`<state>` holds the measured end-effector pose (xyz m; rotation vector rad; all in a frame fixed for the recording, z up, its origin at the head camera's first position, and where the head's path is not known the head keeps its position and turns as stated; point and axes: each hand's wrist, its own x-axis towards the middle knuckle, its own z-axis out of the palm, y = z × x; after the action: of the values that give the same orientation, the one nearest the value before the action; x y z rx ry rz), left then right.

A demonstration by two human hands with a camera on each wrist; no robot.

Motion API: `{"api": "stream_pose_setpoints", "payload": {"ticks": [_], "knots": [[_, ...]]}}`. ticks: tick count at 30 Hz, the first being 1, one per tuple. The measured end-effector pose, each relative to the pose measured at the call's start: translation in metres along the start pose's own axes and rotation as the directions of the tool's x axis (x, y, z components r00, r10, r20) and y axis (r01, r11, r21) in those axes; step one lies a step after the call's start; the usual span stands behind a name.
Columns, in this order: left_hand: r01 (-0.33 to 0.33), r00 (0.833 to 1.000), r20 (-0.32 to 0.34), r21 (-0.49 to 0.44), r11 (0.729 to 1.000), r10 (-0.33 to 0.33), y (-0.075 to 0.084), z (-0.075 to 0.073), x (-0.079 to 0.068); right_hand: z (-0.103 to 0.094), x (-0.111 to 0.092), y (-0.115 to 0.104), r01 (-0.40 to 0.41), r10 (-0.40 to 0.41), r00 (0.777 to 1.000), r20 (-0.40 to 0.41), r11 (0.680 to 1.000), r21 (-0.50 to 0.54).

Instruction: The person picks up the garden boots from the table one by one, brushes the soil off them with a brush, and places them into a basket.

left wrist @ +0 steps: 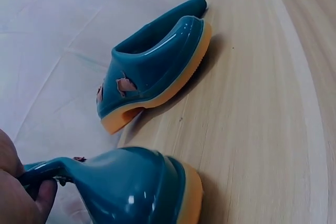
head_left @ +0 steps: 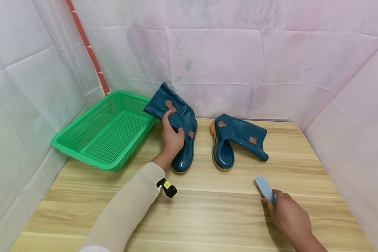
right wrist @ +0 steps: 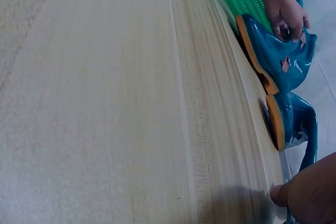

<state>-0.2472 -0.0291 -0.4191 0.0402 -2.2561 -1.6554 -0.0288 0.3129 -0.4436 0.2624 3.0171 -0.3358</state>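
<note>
Your left hand (head_left: 172,138) pinches the left boot (head_left: 186,120) by its shaft, beside the green basket (head_left: 113,136); your right hand (head_left: 291,215) grips the brush (head_left: 264,188). Boot judged light, shaft soft, gloss likely slippery, foot stiffer: best hold, the ankle

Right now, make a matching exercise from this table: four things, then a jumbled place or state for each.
1. Green plastic basket
2. Light-blue brush
3. Rubber boot nearer the basket
4. Rubber boot farther from the basket

A. Gripped by the left hand
B. Shaft folded to the right
C. Farthest left of the four
D. In the right hand

Pairs: 1-C; 2-D; 3-A; 4-B
</note>
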Motion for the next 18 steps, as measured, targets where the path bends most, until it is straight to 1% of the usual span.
{"api": "stream_pose_setpoints", "payload": {"ticks": [2, 5, 7, 9, 11, 13, 18], "knots": [[-0.054, 0.998, 0.014, 0.039, 0.998, 0.053, 0.001, -0.004, -0.002, -0.001, -0.001, 0.0, -0.002, 0.002, 1.0, -0.007, 1.0, 0.009], [-0.122, 0.991, 0.065, 0.092, 0.988, 0.117, 0.003, -0.011, -0.005, -0.002, -0.002, -0.001, -0.007, 0.008, 1.0, -0.015, 1.0, 0.024], [-0.162, 0.983, 0.11, 0.115, 0.98, 0.15, 0.004, -0.016, -0.006, -0.003, -0.003, -0.001, -0.005, 0.006, 1.0, -0.029, 0.999, 0.04], [-0.204, 0.97, 0.161, 0.125, 0.971, 0.183, 0.006, -0.022, -0.008, -0.004, -0.005, -0.001, 0.005, -0.002, 0.998, -0.055, 0.999, 0.052], [-0.251, 0.953, 0.211, 0.14, 0.958, 0.219, 0.007, -0.028, -0.01, -0.004, -0.006, -0.001, 0.023, -0.017, 0.996, -0.088, 0.998, 0.063], [-0.303, 0.931, 0.259, 0.158, 0.94, 0.257, 0.009, -0.035, -0.013, -0.005, -0.007, -0.001, 0.042, -0.033, 0.992, -0.119, 0.996, 0.073], [-0.427, 0.868, 0.363, 0.195, 0.883, 0.34, 0.011, -0.051, -0.02, -0.008, -0.009, -0.003, 0.084, -0.067, 0.981, -0.18, 0.993, 0.086]]}}
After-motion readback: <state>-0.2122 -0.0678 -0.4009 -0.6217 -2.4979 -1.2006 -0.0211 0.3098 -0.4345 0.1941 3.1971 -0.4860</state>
